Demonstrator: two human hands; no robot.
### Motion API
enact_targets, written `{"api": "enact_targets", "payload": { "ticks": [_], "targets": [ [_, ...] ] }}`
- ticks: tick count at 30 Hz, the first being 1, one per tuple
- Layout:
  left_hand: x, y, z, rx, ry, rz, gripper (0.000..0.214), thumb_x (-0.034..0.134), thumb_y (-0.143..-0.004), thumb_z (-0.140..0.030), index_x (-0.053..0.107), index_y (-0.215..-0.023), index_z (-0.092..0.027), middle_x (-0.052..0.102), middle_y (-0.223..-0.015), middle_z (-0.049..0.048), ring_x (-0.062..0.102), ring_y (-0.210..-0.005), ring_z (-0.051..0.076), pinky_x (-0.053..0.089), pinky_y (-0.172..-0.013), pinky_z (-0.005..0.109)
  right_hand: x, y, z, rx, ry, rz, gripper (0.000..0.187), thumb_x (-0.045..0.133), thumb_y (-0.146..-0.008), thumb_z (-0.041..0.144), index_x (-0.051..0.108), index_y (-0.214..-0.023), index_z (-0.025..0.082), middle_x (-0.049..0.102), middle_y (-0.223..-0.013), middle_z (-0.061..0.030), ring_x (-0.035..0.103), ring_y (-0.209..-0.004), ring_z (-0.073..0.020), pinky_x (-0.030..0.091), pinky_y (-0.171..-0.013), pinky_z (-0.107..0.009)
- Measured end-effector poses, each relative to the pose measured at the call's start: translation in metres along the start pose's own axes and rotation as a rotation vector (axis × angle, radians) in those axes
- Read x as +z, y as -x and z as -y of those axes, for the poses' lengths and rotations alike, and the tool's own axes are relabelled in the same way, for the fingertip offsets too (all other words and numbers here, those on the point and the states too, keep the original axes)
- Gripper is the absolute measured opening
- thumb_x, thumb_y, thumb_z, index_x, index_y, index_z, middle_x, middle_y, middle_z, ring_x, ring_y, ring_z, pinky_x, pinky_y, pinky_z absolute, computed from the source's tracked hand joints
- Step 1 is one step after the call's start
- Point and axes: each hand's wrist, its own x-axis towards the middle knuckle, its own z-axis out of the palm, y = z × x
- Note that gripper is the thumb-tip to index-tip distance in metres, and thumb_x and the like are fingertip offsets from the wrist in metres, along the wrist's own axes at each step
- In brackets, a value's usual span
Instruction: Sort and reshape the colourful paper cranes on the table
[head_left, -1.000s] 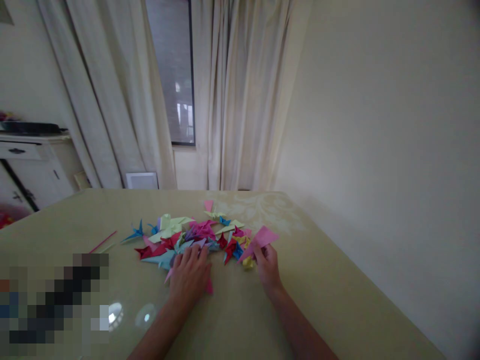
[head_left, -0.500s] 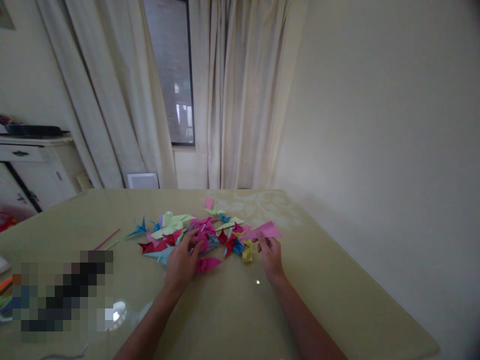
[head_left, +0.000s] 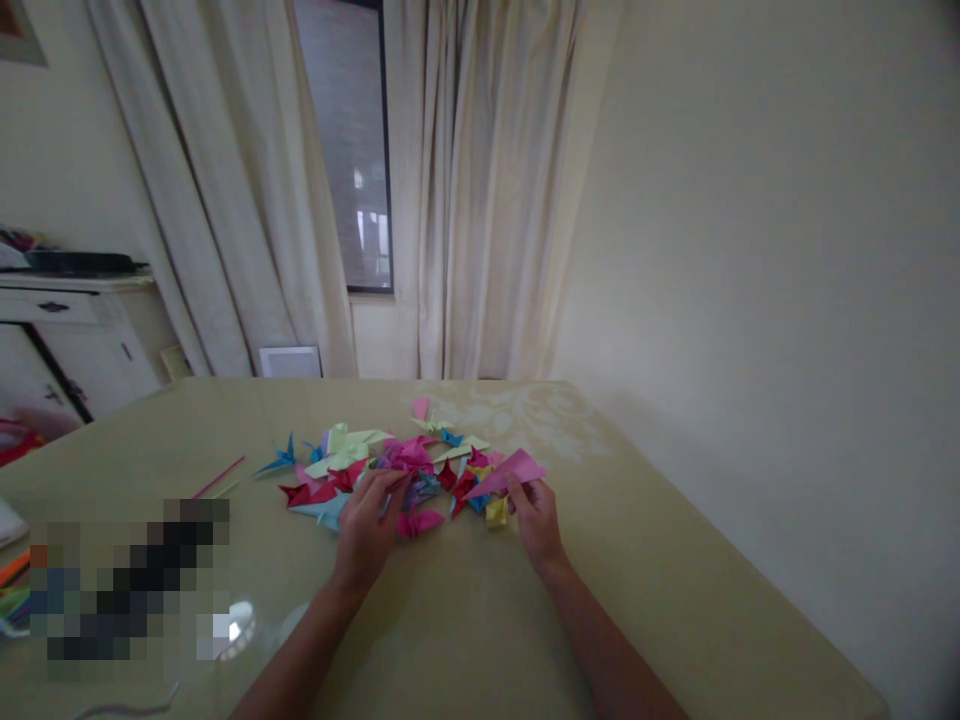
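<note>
My right hand pinches a pink paper triangle between thumb and fingertips, just above the right edge of the origami pile on the table. My left hand lies with fingers bent on the pile's near side (gripping anything? I cannot tell). A magenta piece and a yellow piece sit between my hands, and a pink straw lies far left.

- Pink paper triangle: folded flat, pinched at near corner, tilts over right edge of origami pile.
- Magenta folded piece: lies flat at pile's near edge.
</note>
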Motion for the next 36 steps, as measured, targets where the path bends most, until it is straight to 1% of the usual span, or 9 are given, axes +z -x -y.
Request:
{"api": "enact_targets", "payload": {
  "ticks": [6, 10, 13, 18, 23, 27, 31, 34, 36],
  "targets": [
    [0.005, 0.004, 0.005, -0.049, 0.022, 0.053, 0.020, 0.058, -0.102, -0.033, 0.071, -0.109, -0.020, 0.076, -0.104, 0.0077, 0.074, -0.095, 0.020, 0.060, -0.086, 0.032, -0.001, 0.001, 0.003, -0.002, -0.008, -0.021, 0.058, 0.074, -0.081, 0.071, 0.063, -0.063, 0.017, 0.055, -0.054, 0.0009, 0.044, -0.049, -0.0110, 0.037, -0.046, -0.023],
    [0.009, 0.009, 0.017, -0.081, -0.030, 0.214, 0.041, 0.049, -0.104, -0.031, 0.059, -0.142, -0.021, 0.073, -0.132, 0.0099, 0.072, -0.116, 0.023, 0.059, -0.098, 0.036, -0.002, 0.001, 0.004, 0.028, -0.020, -0.031, 0.057, 0.074, -0.080, 0.070, 0.062, -0.064, 0.017, 0.055, -0.056, 0.0014, 0.043, -0.050, -0.0107, 0.036, -0.047, -0.023],
    [0.009, 0.012, 0.020, -0.081, -0.282, 0.347, 0.044, 0.044, -0.104, -0.027, 0.058, -0.145, -0.019, 0.074, -0.132, 0.0114, 0.069, -0.121, 0.027, 0.054, -0.102, 0.042, -0.004, -0.005, 0.011, 0.016, -0.080, -0.073, 0.052, 0.079, -0.076, 0.067, 0.062, -0.069, 0.018, 0.053, -0.057, 0.0036, 0.043, -0.052, -0.0106, 0.036, -0.048, -0.022],
    [0.000, 0.012, 0.009, -0.103, -0.711, 0.550, 0.031, 0.054, -0.098, -0.020, 0.072, -0.123, -0.020, 0.075, -0.126, 0.0126, 0.065, -0.122, 0.034, 0.047, -0.099, 0.047, -0.019, -0.002, 0.036, 0.057, -0.107, -0.118, 0.051, 0.082, -0.072, 0.066, 0.064, -0.073, 0.018, 0.057, -0.059, 0.0026, 0.045, -0.049, -0.0103, 0.036, -0.046, -0.022],
    [-0.003, 0.010, 0.006, -0.126, -0.789, 0.639, 0.039, 0.047, -0.094, -0.004, 0.074, -0.119, -0.017, 0.077, -0.119, 0.0122, 0.068, -0.116, 0.032, 0.044, -0.095, 0.045, -0.059, 0.058, 0.039, 0.257, 0.189, 0.157, 0.058, 0.071, -0.078, 0.075, 0.070, -0.070, 0.017, 0.071, -0.067, -0.0081, 0.056, -0.048, -0.0153, 0.043, -0.047, -0.027],
    [-0.001, 0.008, 0.005, -0.118, -0.775, 0.574, 0.035, 0.045, -0.099, -0.010, 0.077, -0.113, -0.018, 0.079, -0.113, 0.0122, 0.069, -0.110, 0.032, 0.041, -0.097, 0.046, -0.107, 0.105, 0.031, 0.315, 0.730, 0.126, 0.061, 0.058, -0.084, 0.078, 0.068, -0.061, 0.022, 0.070, -0.062, -0.0090, 0.063, -0.052, -0.0219, 0.044, -0.052, -0.031],
    [-0.001, 0.007, 0.003, -0.103, -0.748, 0.503, 0.035, 0.044, -0.101, -0.013, 0.076, -0.113, -0.017, 0.080, -0.109, 0.0128, 0.070, -0.107, 0.033, 0.040, -0.097, 0.048, -0.124, 0.105, 0.046, 0.227, 1.190, 0.054, 0.062, 0.058, -0.086, 0.078, 0.063, -0.054, 0.025, 0.066, -0.057, -0.0083, 0.062, -0.054, -0.0237, 0.039, -0.051, -0.031],
    [-0.001, 0.008, 0.005, -0.104, -0.737, 0.504, 0.035, 0.044, -0.101, -0.012, 0.077, -0.109, -0.018, 0.080, -0.106, 0.0122, 0.071, -0.105, 0.033, 0.041, -0.095, 0.047, -0.097, 0.069, 0.052, 0.024, 1.041, 0.242, 0.053, 0.051, -0.097, 0.070, 0.073, -0.078, 0.025, 0.074, -0.075, -0.0072, 0.070, -0.071, -0.0239, 0.051, -0.067, -0.032],
    [-0.001, 0.009, 0.007, -0.111, -0.735, 0.502, 0.035, 0.043, -0.101, -0.013, 0.077, -0.106, -0.018, 0.080, -0.105, 0.0118, 0.071, -0.104, 0.033, 0.041, -0.095, 0.048, -0.067, 0.033, 0.041, -0.109, 0.894, 0.291, 0.053, 0.054, -0.096, 0.066, 0.071, -0.124, 0.024, 0.072, -0.127, -0.0131, 0.067, -0.118, -0.0294, 0.052, -0.099, -0.040]
  ]
}}
